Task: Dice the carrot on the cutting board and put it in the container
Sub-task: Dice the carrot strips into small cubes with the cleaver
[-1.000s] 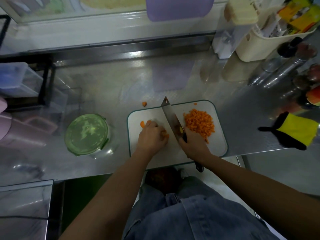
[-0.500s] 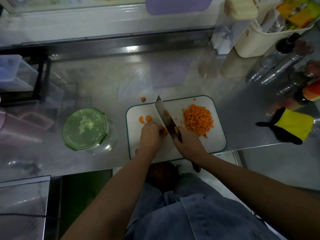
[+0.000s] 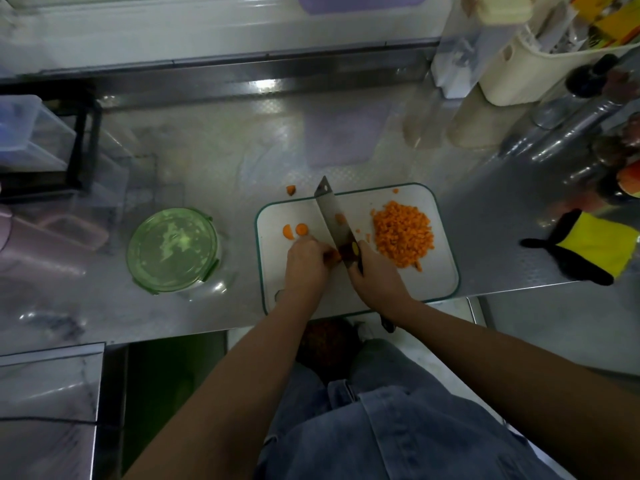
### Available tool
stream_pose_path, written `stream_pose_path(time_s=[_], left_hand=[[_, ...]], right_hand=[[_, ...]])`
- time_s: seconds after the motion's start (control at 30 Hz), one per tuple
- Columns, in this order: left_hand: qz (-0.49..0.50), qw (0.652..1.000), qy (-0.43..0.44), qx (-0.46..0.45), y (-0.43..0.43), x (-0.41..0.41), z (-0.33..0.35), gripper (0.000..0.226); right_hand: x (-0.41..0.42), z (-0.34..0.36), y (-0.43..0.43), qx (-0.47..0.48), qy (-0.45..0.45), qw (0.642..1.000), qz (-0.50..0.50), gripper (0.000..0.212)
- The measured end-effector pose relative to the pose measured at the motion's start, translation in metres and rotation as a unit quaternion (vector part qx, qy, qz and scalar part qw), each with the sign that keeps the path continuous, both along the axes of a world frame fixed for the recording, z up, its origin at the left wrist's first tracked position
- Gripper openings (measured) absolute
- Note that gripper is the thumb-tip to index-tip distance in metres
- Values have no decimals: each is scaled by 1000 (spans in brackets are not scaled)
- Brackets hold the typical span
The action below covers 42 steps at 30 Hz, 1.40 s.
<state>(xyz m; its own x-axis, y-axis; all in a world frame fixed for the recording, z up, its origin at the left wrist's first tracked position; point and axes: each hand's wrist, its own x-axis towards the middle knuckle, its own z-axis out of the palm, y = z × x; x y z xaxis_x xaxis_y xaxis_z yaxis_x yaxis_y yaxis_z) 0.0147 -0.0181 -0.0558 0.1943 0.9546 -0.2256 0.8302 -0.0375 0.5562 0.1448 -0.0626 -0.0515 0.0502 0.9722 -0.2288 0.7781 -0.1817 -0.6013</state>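
Fingers [image 3: 317, 249] of the left hand [image 3: 304, 266] clasp an orange carrot stub [image 3: 334, 256] mid white green-rimmed cutting board [image 3: 440, 271]; right hand [image 3: 375, 277] clenches a steel cleaver [image 3: 333, 216]; a second round slice [image 3: 302, 229] now lies board-left, dicing unfinished

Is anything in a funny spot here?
Yes. One carrot chunk lies on the counter, just past the far left corner of the board, off it and apart from the diced pile.

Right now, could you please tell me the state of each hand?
Left hand: curled round an orange carrot piece on the white cutting board.
Right hand: grips the broad steel knife by its handle.
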Motion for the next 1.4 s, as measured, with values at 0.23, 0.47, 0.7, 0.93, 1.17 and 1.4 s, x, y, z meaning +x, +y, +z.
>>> stream_pose_path(time_s=[0.23,0.47,0.7,0.93,1.17,1.4], left_hand=[[13,1000,0,-17,1,1,0,14],[24,1000,15,-12,-1,3,0,17],[35,999,3,-13,0,5,0,21],[67,997,-38,-24,0,0,-3,13],[96,992,-51,-56,-1,0,0,11],[105,991,-47,-65,0,0,1,8]], right_hand=[[4,7,-2,15,10,1000,13,13],[1,7,-7,-9,-3,1000,29,10],[-10,4,-7,-13,5,1000,14,10],[-8,-3,-4,1,23,999,-35,13],[-4,7,-2,5,15,1000,-8,14],[-7,10,-6,-9,11,1000,11,12]])
